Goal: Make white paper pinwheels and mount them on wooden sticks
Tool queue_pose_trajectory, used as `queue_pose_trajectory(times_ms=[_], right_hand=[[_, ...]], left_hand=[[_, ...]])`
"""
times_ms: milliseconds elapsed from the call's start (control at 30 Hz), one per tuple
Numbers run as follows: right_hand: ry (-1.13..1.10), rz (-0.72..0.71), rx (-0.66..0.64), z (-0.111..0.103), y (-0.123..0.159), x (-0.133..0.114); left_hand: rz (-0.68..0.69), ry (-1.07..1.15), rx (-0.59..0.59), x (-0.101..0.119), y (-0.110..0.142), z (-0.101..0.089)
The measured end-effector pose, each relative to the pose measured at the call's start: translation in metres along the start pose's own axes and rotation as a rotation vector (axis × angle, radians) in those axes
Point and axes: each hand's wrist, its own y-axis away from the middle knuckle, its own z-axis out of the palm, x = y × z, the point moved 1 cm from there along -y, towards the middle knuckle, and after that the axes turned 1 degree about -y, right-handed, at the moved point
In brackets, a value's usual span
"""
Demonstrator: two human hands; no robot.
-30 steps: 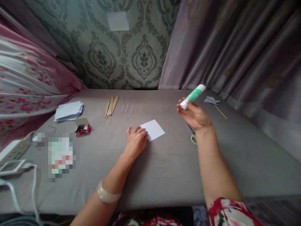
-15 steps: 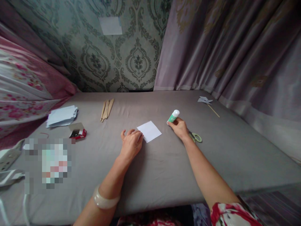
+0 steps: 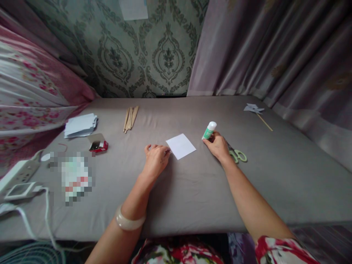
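Observation:
A square of white paper [image 3: 181, 146] lies flat on the grey cloth between my hands. My left hand [image 3: 158, 159] rests just left of it, knuckles up and fingers curled together, the fingertips close to the paper's left edge. Whatever those fingertips may pinch is too small to make out. My right hand [image 3: 217, 146] grips a glue stick [image 3: 209, 130] with a green label and a white cap, tilted up to the right of the paper. Scissors [image 3: 238, 155] with light green handles lie beside my right wrist, partly hidden by it.
Thin wooden sticks [image 3: 131, 119] lie at the back left. Farther left are a stack of white paper [image 3: 81, 125], an open red box [image 3: 99, 145] and a power strip [image 3: 23, 172] with cables. A paper pinwheel [image 3: 253, 108] on a stick lies at the back right.
The view has tilted down and shifted left, so things appear higher and farther right. My left fingertips look slightly farther off the paper. The glue stick stays in my right hand.

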Motion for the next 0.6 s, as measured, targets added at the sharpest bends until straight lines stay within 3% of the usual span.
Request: queue_pose_trajectory(times_ms=[100,200,300,467,600], right_hand=[[0.060,0.013,0.029,-0.006,0.006,0.002],[0.261,0.022,0.076,-0.018,0.018,0.001],[0.346,-0.018,-0.018,-0.024,0.031,-0.013],[0.116,-0.444,-0.277,-0.003,0.055,-0.051],[0.147,-0.528,-0.346,0.016,0.069,-0.063]], left_hand=[[-0.037,0.011,-0.027,-0.002,-0.002,-0.002],[-0.073,0.019,-0.033,-0.003,-0.003,-0.003],[-0.048,0.068,-0.042,-0.002,-0.004,-0.002],[0.141,0.186,-0.084,-0.001,-0.003,0.012],[0.175,0.213,-0.109,0.000,-0.001,0.017]])
